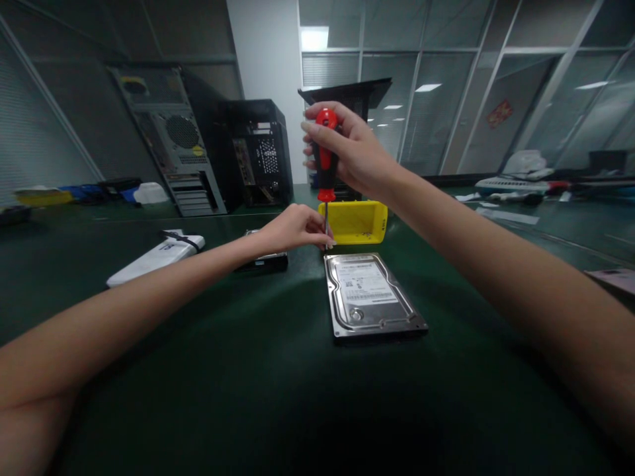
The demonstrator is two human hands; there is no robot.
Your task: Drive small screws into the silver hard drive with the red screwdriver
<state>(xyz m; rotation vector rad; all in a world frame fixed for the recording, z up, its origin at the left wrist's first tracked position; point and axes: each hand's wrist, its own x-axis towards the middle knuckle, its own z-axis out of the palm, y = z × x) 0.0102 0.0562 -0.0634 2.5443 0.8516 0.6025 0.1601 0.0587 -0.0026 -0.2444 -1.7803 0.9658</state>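
A red and black screwdriver (326, 158) stands upright, its handle held by my right hand (350, 145). Its tip points down at the far left corner of a silver hard drive (364, 294), which lies label up on the green table (223, 383). The fingertips of my left hand (302, 228) are pinched around the lower shaft, close to that corner. Whether a screw sits at the tip is too small to tell. Just behind the drive is a yellow tray (354, 223) with some tiny pieces in it.
Another drive (262, 263) lies partly behind my left hand. Further left is a white box (156, 259) with a black strap. Two computer cases (169, 139) (260, 152) stand at the back left. A white keyboard (513, 184) and assorted items lie at the back right.
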